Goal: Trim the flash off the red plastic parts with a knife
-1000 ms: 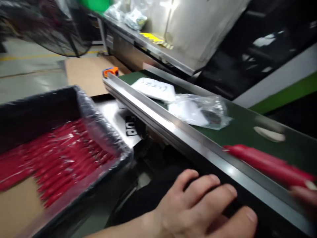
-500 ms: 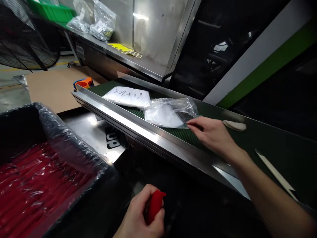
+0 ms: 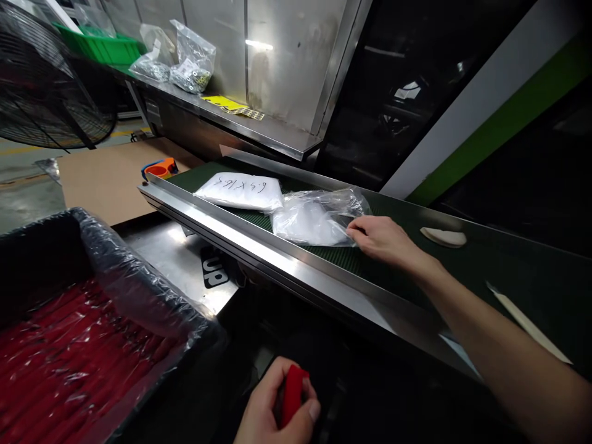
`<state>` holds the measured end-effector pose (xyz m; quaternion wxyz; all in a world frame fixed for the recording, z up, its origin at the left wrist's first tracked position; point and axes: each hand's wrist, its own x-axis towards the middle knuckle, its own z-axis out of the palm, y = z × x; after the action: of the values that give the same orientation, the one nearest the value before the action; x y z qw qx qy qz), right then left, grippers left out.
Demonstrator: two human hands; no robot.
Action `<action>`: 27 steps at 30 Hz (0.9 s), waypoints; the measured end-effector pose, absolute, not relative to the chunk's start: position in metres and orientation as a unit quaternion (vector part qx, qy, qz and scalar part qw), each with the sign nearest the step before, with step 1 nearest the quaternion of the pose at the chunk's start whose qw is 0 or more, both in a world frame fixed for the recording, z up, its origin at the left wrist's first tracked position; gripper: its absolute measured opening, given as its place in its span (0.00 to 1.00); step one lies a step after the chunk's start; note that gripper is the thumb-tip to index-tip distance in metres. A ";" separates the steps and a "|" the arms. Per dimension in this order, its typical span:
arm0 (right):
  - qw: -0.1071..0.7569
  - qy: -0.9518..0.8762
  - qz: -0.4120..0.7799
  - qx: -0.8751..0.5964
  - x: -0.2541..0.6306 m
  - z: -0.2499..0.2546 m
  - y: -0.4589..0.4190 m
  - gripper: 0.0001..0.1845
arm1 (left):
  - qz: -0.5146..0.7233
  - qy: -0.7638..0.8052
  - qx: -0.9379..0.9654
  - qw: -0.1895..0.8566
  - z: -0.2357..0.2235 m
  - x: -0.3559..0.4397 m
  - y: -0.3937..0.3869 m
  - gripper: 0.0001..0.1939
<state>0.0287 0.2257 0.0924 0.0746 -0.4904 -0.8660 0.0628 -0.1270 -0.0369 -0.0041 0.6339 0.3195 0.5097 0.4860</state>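
My left hand [image 3: 277, 407] is low in the middle, its fingers wrapped round a small red piece [image 3: 292, 394] whose kind I cannot make out. Over the green conveyor belt [image 3: 398, 271], my right hand [image 3: 383, 237] pinches the near right edge of a clear plastic bag [image 3: 308, 219] with white contents. That bag lies flat, its loose end crumpled toward the far side. Left of it, touching, rests a full white packet [image 3: 243, 190] with handwritten figures on it.
At lower left stands a lined black bin [image 3: 185, 308] of red pieces [image 3: 83, 357]. A curved pale piece [image 3: 443, 237] and a knife-like strip [image 3: 527, 324] lie on the belt's right. Beyond are an orange tape dispenser [image 3: 161, 168], a fan [image 3: 46, 86] and a shelf [image 3: 272, 137] with bags [image 3: 192, 61].
My right hand keeps its pinch on the clear bag's edge, and the bag's opening has shifted a little. My left hand has turned slightly with the red piece. The camera view has tilted slightly.
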 end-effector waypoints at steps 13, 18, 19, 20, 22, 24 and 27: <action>0.287 -0.833 0.248 -0.403 0.062 0.059 0.026 0.10 | 0.524 0.458 0.276 0.663 0.029 -0.090 -0.013 0.12; 0.352 -0.744 0.247 -0.511 0.074 0.026 0.005 0.10 | 0.447 0.581 0.401 0.549 0.013 -0.086 -0.020 0.06; 0.373 -0.721 0.257 -0.525 0.076 0.022 0.000 0.09 | 0.431 0.605 0.424 0.519 0.010 -0.086 -0.020 0.06; 0.403 -0.691 0.262 -0.541 0.078 0.019 -0.004 0.09 | 0.415 0.620 0.446 0.495 0.007 -0.086 -0.020 0.06; 0.439 -0.645 0.261 -0.568 0.080 0.019 -0.010 0.06 | 0.391 0.626 0.501 0.452 0.001 -0.086 -0.020 0.12; 0.405 -0.672 0.269 -0.559 0.079 0.024 -0.013 0.06 | 0.372 0.596 0.581 0.410 -0.004 -0.085 -0.024 0.22; 0.307 -0.765 0.315 -0.471 0.075 0.035 -0.016 0.03 | 0.349 0.528 0.679 0.371 -0.012 -0.081 -0.030 0.33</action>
<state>0.0753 -0.0160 0.0350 0.3067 -0.4709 -0.7647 0.3153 -0.0813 -0.0302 -0.0116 0.3710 0.6795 0.5279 0.3492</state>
